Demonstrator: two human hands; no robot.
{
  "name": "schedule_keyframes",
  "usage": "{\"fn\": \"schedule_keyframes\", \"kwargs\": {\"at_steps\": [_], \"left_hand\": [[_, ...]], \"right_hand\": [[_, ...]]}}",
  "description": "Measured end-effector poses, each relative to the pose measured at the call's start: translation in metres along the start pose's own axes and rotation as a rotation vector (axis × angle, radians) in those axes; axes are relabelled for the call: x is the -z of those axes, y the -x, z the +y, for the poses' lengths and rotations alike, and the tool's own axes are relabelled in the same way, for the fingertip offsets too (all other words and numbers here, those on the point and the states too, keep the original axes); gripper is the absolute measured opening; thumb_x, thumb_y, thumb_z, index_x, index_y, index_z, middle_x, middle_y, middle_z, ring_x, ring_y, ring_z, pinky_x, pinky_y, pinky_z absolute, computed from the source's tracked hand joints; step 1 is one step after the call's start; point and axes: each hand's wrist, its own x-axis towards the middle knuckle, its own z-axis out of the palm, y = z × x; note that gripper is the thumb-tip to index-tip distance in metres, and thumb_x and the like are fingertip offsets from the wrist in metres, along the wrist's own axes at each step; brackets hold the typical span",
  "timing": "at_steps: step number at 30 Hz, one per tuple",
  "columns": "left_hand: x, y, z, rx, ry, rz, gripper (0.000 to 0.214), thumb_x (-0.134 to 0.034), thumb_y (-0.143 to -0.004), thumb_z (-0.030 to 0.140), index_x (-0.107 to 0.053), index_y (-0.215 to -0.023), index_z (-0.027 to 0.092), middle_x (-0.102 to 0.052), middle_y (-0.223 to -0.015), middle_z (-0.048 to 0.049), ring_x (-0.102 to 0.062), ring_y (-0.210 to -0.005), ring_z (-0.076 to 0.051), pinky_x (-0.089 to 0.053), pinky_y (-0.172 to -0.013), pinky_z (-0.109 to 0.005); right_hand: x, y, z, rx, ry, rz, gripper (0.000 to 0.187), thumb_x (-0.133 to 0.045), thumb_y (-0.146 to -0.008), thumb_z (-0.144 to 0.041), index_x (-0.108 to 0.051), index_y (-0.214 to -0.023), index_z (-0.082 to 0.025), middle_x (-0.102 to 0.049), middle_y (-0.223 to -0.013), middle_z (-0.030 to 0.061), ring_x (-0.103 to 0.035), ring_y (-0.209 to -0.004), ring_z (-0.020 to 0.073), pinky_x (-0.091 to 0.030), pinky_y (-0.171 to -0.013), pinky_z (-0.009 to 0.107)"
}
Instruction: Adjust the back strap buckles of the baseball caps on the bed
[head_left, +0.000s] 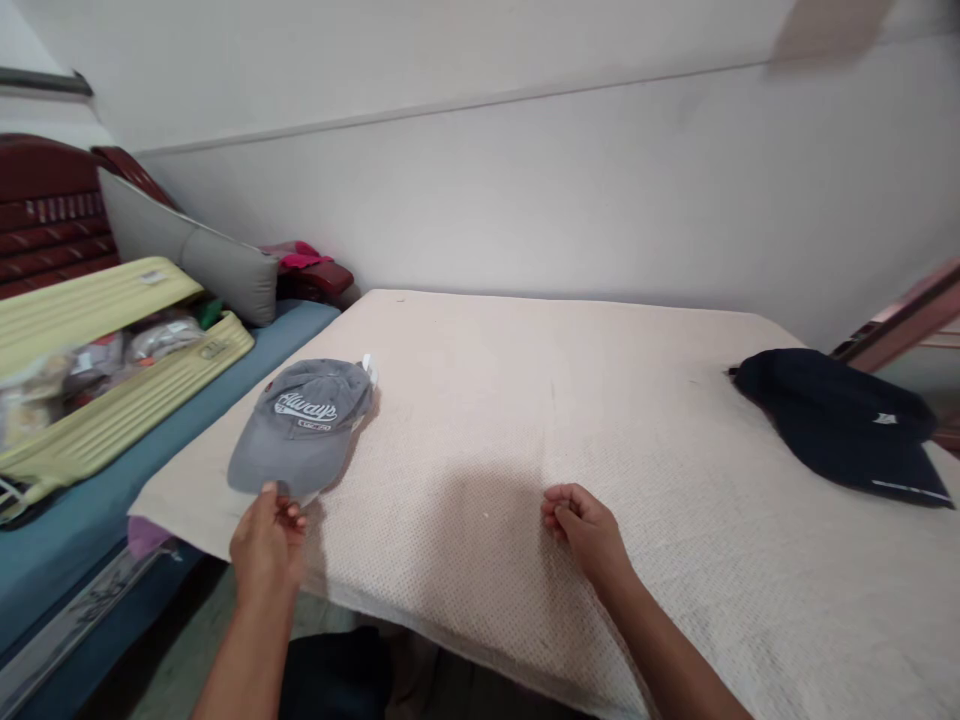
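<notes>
A grey baseball cap (300, 420) with white lettering is at the left side of the covered table (487, 400), brim toward me. My left hand (268, 540) pinches the front edge of its brim between thumb and fingers. My right hand (585, 525) is over the middle of the cloth, its fingers curled together and nothing visible in them. Far to the right lies a dark navy cap (840, 415) with a small white emblem, apart from both hands.
Left of the table stands a bed or bench with a blue cover (292, 325), bearing an open yellow case (187, 375) full of bagged items and a grey pillow (202, 250). A white wall (555, 200) rises behind the table.
</notes>
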Motion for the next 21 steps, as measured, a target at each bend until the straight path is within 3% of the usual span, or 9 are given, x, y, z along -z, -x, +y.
{"fn": "schedule_keyframes", "kwargs": {"at_steps": [5, 10, 12, 16, 19, 21], "left_hand": [[-0.027, 0.005, -0.007, -0.025, 0.036, -0.152, 0.018, -0.066, -0.074, 0.009, -0.052, -0.067, 0.016, -0.053, -0.057, 0.0042, -0.051, -0.051, -0.009, -0.042, -0.044, -0.017], [-0.053, 0.055, -0.019, -0.019, 0.117, -0.334, 0.016, -0.071, -0.073, 0.015, -0.055, -0.069, 0.017, -0.06, -0.06, 0.003, -0.057, -0.056, -0.011, -0.052, -0.06, -0.024], [-0.059, 0.088, -0.032, 0.067, 0.129, -0.486, 0.016, -0.075, -0.07, 0.018, -0.059, -0.07, 0.017, -0.062, -0.061, 0.001, -0.06, -0.058, -0.013, -0.054, -0.064, -0.027], [-0.055, 0.154, -0.068, 0.347, 0.055, -0.687, 0.018, -0.08, -0.064, 0.02, -0.066, -0.076, 0.017, -0.068, -0.072, -0.0017, -0.058, -0.057, -0.013, -0.051, -0.058, -0.026], [-0.042, 0.184, -0.084, 0.548, -0.153, -0.904, 0.013, -0.079, -0.066, 0.02, -0.07, -0.075, 0.015, -0.069, -0.069, -0.0042, -0.059, -0.059, -0.015, -0.049, -0.06, -0.026], [-0.036, 0.19, -0.083, 0.695, -0.262, -1.08, 0.017, -0.081, -0.062, 0.015, -0.071, -0.076, 0.015, -0.07, -0.072, -0.0067, -0.063, -0.069, -0.02, -0.051, -0.068, -0.03]], "right_hand": [[-0.002, -0.002, 0.002, -0.005, 0.034, -0.038, 0.01, -0.056, -0.063, -0.016, -0.062, -0.069, -0.02, -0.062, -0.062, -0.0004, -0.053, -0.052, 0.012, -0.038, -0.046, 0.023], [-0.009, 0.002, 0.0, -0.047, -0.033, -0.12, 0.007, -0.066, -0.066, -0.023, -0.062, -0.069, -0.018, -0.063, -0.062, 0.0006, -0.055, -0.053, 0.0127, -0.036, -0.047, 0.023], [-0.01, 0.006, -0.005, -0.078, -0.108, -0.196, 0.019, -0.067, -0.072, -0.035, -0.064, -0.075, -0.017, -0.067, -0.07, 0.0043, -0.06, -0.062, 0.015, -0.042, -0.055, 0.026], [-0.004, 0.009, -0.021, -0.171, -0.473, -0.364, 0.047, -0.054, -0.08, -0.059, -0.067, -0.092, -0.016, -0.071, -0.093, 0.0116, -0.066, -0.091, 0.0231, -0.047, -0.08, 0.035], [0.013, 0.007, -0.034, -0.16, -0.624, -0.29, 0.041, -0.057, -0.079, -0.056, -0.067, -0.097, -0.02, -0.073, -0.095, 0.0076, -0.065, -0.099, 0.025, -0.048, -0.086, 0.039], [0.027, 0.006, -0.039, -0.187, -0.634, -0.226, 0.035, -0.065, -0.075, -0.047, -0.067, -0.097, -0.02, -0.075, -0.089, 0.0058, -0.066, -0.096, 0.0262, -0.049, -0.086, 0.041]]}}
